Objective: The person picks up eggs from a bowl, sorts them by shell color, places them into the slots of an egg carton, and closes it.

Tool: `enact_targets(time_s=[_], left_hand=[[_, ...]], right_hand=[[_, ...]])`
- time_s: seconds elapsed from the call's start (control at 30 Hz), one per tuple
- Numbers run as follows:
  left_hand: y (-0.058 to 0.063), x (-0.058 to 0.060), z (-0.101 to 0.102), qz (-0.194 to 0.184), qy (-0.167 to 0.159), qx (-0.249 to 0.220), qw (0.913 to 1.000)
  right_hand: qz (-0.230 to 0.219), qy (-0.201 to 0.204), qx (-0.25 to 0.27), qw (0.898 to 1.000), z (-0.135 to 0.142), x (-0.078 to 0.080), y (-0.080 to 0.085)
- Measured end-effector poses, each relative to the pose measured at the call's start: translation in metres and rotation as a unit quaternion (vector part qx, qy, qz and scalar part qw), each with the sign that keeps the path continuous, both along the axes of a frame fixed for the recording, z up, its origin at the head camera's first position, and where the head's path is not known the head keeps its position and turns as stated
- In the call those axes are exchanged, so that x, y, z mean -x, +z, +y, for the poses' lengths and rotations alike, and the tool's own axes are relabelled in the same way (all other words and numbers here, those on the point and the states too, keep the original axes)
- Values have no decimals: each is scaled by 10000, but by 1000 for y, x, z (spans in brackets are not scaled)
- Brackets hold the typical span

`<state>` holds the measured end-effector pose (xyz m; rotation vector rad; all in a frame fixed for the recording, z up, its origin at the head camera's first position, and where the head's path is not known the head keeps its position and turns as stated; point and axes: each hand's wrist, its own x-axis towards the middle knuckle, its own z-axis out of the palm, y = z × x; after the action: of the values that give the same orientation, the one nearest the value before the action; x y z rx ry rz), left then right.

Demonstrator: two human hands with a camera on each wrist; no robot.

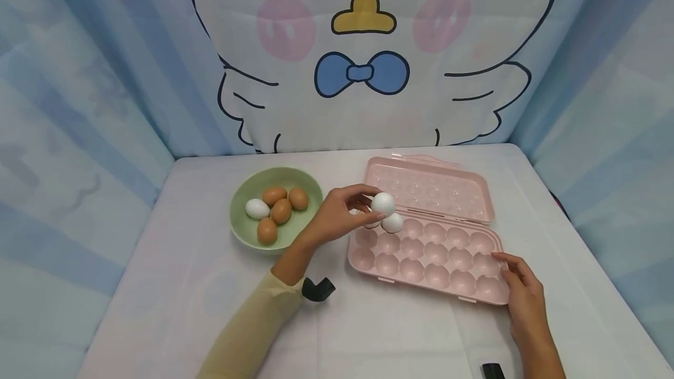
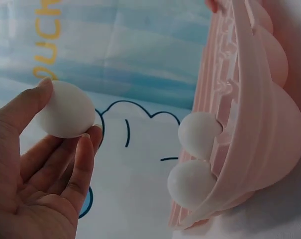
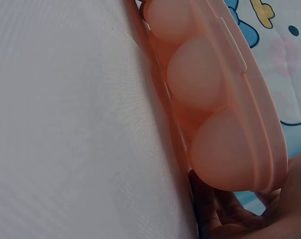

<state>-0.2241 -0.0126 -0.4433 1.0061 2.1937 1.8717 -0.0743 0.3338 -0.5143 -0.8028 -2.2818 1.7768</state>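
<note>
Egg: pinched in left fingers; judged light, slick, fragile; hold gently around middle. Carton: apparently gripped at end by right fingers, partly hidden.

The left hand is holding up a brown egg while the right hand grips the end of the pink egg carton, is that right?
Not quite: the egg held in the left hand is white, not brown, as the left wrist view shows.

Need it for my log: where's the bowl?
In the head view, the bowl is left of centre, beside the left hand, left of the carton.
</note>
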Motion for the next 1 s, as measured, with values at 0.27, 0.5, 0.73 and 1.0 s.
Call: enact_targets(time_s=[0.27,0.5,0.73,1.0], left_hand=[[-3,2,16,-199,-88,-32,9998],[-11,6,32,-155,-289,59,9994],[-19,11,44,146,-246,523,9982],[-24,14,52,117,-217,809,9964]], right_hand=[[53,-33,-84,9999,0,-1,1],[32,-35,-93,9999,-2,0,0],[71,12,-8,10000,0,-1,-1],[127,4,26,9999,-1,-2,-2]])
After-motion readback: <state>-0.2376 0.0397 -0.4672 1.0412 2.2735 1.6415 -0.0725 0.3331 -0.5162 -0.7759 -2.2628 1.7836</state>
